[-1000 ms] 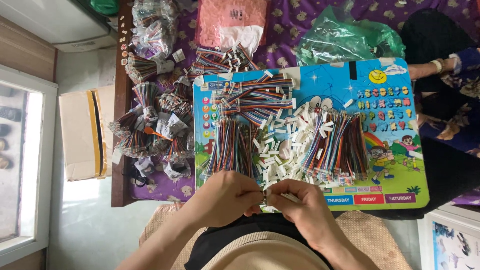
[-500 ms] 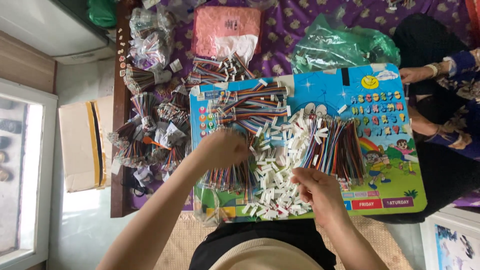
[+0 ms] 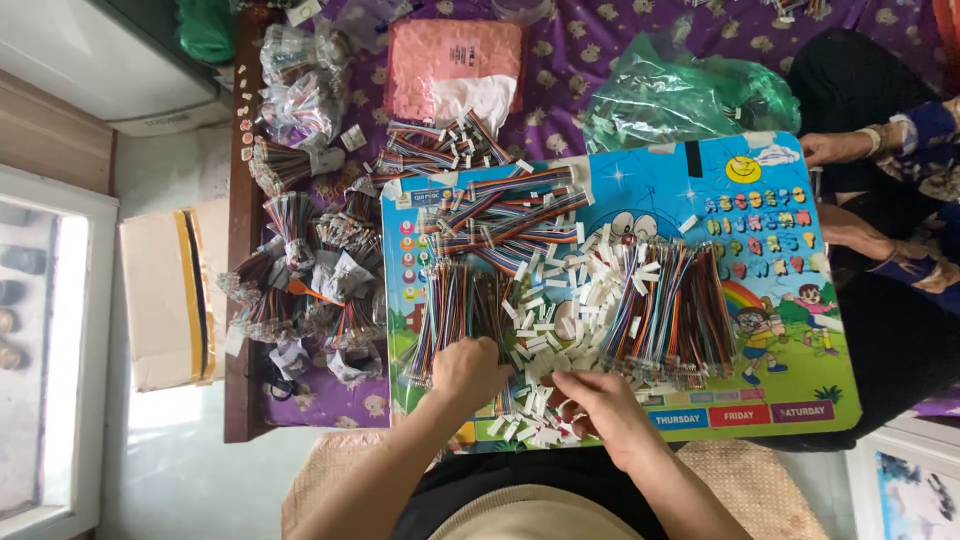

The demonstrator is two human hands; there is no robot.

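Hands over a colourful picture board (image 3: 790,240) on a purple-clothed table (image 3: 620,60): left hand (image 3: 468,370) closed on striped wires (image 3: 455,310), right hand (image 3: 590,405) pinching white connectors (image 3: 560,300); pale floor (image 3: 180,470) beside.

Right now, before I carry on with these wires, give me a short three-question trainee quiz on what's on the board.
1. True or false: the left hand rests on a bundle of coloured wires.
2. What lies nearest the right hand? A) pile of small white connectors B) green plastic bag C) cardboard box
3. Fill in: the wires and connectors lie on a colourful children's ____.

Key: 1 true; 2 A; 3 board.
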